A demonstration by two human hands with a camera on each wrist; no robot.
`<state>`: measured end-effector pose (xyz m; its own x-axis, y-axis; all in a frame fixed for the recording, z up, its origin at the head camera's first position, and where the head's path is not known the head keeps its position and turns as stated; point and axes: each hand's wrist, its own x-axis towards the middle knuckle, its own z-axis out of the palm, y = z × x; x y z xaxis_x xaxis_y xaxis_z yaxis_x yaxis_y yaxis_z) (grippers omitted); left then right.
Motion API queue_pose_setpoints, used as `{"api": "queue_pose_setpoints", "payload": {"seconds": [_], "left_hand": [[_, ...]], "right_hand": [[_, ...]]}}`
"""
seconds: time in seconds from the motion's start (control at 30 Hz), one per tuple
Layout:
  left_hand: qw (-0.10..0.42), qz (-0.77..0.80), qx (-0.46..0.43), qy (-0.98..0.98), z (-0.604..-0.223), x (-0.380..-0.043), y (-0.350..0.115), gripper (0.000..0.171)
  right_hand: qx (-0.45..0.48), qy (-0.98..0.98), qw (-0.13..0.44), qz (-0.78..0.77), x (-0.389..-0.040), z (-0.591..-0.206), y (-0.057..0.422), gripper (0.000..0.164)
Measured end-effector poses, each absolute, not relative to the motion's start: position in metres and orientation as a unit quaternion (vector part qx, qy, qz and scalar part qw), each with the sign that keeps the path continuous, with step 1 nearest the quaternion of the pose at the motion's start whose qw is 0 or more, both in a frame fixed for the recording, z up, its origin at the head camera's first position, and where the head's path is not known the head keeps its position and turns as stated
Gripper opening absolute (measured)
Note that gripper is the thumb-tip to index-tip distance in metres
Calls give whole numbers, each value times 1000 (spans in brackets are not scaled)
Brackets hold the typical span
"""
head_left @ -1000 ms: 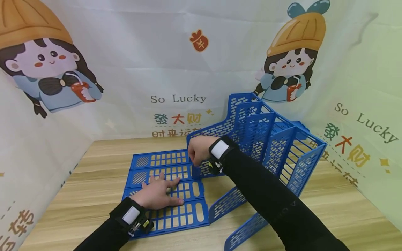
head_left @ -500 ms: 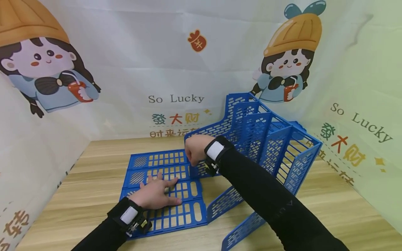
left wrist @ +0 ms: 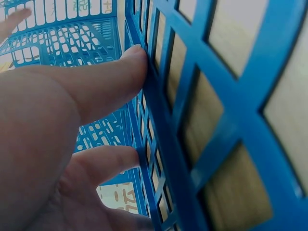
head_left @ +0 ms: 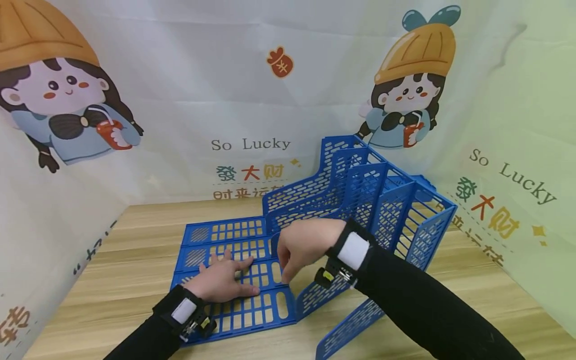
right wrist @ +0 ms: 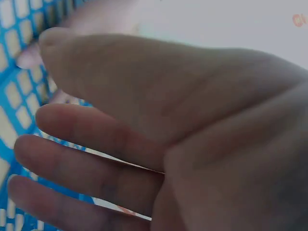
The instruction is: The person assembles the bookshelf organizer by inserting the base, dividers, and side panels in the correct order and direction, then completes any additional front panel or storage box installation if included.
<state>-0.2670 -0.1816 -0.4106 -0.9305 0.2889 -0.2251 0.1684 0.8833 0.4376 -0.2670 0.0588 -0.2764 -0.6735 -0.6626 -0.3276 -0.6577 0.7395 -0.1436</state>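
Note:
A blue plastic file rack with slotted dividers [head_left: 360, 190] stands on the right, and its flat grid panel [head_left: 252, 320] lies on the table to the left. My left hand [head_left: 221, 281] rests on that panel with its fingers spread; in the left wrist view, the left thumb [left wrist: 110, 84] touches the grid. My right hand [head_left: 310, 245] hovers over the panel's right edge, next to the lower dividers, with fingers pointing down. In the right wrist view the right fingers [right wrist: 91, 173] are fairly straight and apart, with nothing seen between them and the thumb [right wrist: 96, 62].
Two low divider ends [head_left: 351, 327] stick out toward the front, beside the panel's right corner. A wood-grain table [head_left: 135, 270] carries everything. Behind and at both sides hangs a printed cloth [head_left: 189, 100] with cartoon figures.
My right hand has come away from the front edge of the rear divider, moving nearer and slightly right. My left hand stays on the panel. The head view has shifted slightly.

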Motion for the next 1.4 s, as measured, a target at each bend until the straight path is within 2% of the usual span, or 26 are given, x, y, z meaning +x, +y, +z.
{"api": "queue_pose_setpoints", "payload": {"seconds": [0.17,0.3,0.37,0.57,0.8,0.9,1.0,1.17,1.27,1.4], "left_hand": [[141,204,122,961,-410,-268,-183,88],[146,208,122,959,-410,-268,-184,88],[147,210,122,959,-410,-268,-184,88],[144,208,124,960,-411,-268,-184,89],[140,205,122,961,-411,-267,-183,90],[140,208,123,960,-411,-267,-183,90],[140,214,123,959,-410,-267,-182,90],[140,217,121,958,-409,-267,-183,89],[141,218,119,958,-410,-266,-183,88],[143,216,116,959,-411,-265,-183,89]], "right_hand": [[-377,910,175,-10,-242,-291,81,15],[-401,901,160,-29,-237,-299,94,3],[-418,894,158,-40,-237,-300,99,6],[-446,879,154,-63,-249,-299,103,8],[-432,901,27,-28,-269,-312,89,12],[-417,909,-6,-7,-273,-318,83,11],[-412,911,-7,3,-273,-317,78,9],[-407,913,33,-9,-277,-306,71,11],[-372,928,7,-10,-284,-301,67,17],[-345,938,-25,16,-297,-307,60,14]]}}
